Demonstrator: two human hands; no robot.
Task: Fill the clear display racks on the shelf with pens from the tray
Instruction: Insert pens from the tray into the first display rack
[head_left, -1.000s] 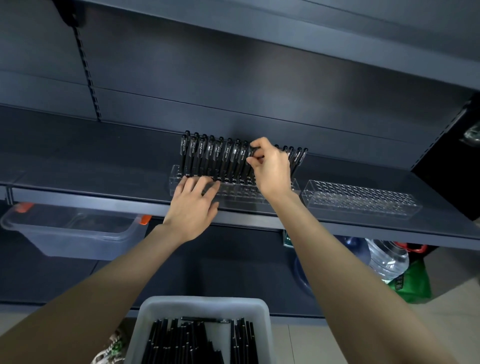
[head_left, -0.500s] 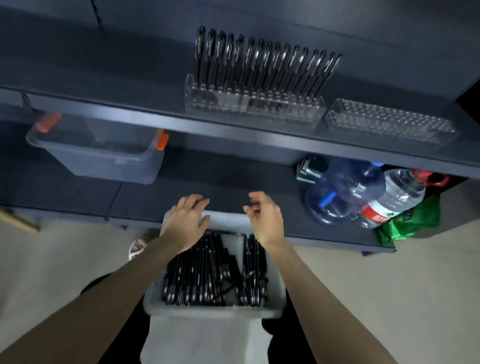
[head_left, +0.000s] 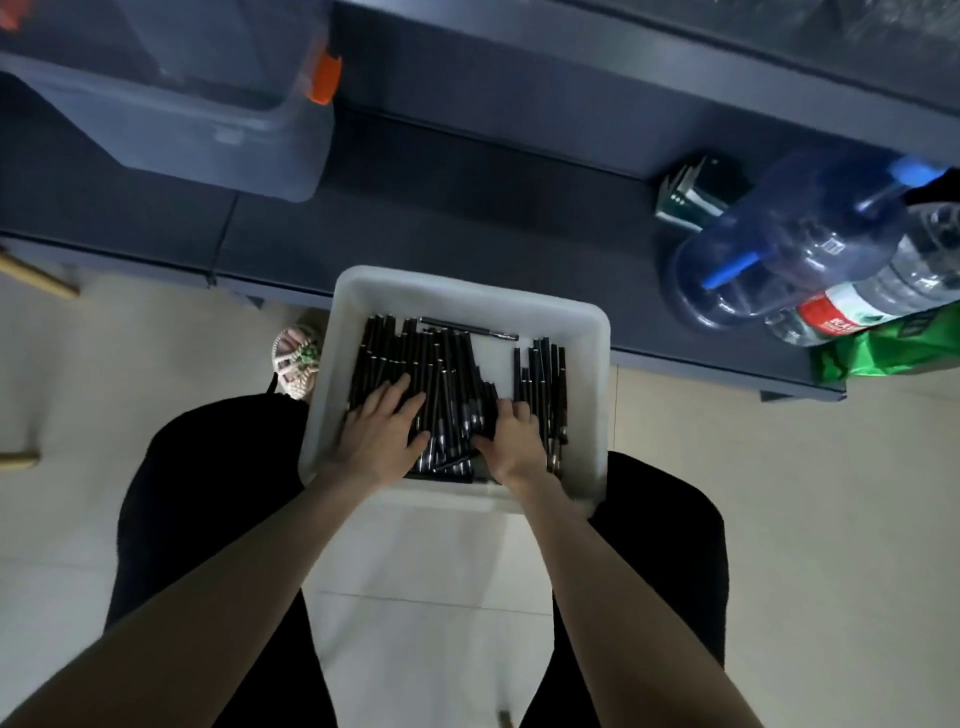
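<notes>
A white plastic tray (head_left: 587, 332) rests on my lap and holds several black pens (head_left: 415, 364) lying mostly lengthwise, with one pen crosswise at the far end. My left hand (head_left: 382, 431) lies on the left pile with its fingers spread and fairly straight. My right hand (head_left: 514, 439) is in the middle of the tray, fingers bent down into the pens and thumb out to the left. The clear display racks are out of view above the frame.
The dark lower shelf (head_left: 467, 208) runs just beyond the tray. A clear storage bin with an orange latch (head_left: 218, 119) sits on it at left. A blue water jug (head_left: 779, 249), a clear bottle (head_left: 883, 291) and a green bag (head_left: 893, 348) lie at right. Beige tiled floor surrounds me.
Both hands left the rack on the upper shelf and dropped into the tray, landing on the pens. My view tilted down, so the racks went out of sight.
</notes>
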